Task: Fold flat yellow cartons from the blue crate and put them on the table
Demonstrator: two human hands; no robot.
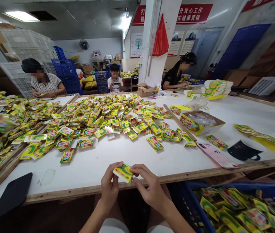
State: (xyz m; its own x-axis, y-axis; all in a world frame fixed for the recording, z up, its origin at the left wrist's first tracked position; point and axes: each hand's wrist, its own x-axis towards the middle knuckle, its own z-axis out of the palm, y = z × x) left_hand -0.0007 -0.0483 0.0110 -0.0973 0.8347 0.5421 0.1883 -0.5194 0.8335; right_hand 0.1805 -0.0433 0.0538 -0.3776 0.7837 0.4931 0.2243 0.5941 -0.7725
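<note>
Between my two hands, just over the table's front edge, is a small yellow and green printed box (123, 172). My left hand (110, 184) grips its left end, the thumb and fingers closed on it. At the box's right end, my right hand (149, 187) pinches it with thumb and fingertips. Whether its end flap is open or closed I cannot make out. Beyond my hands, a wide heap of similar small boxes (113, 124) lies across the white tabletop (118, 153), some with white flaps sticking out. A single box (154, 142) lies nearer, right of the heap.
A blue crate (188, 200) of yellow packets stands low on my right. Along the table's right side are a pink phone (216, 155), a black mug (244, 150) and an open carton (201, 123). A black tablet-like slab (13, 194) overhangs the left edge. Other people sit across the table.
</note>
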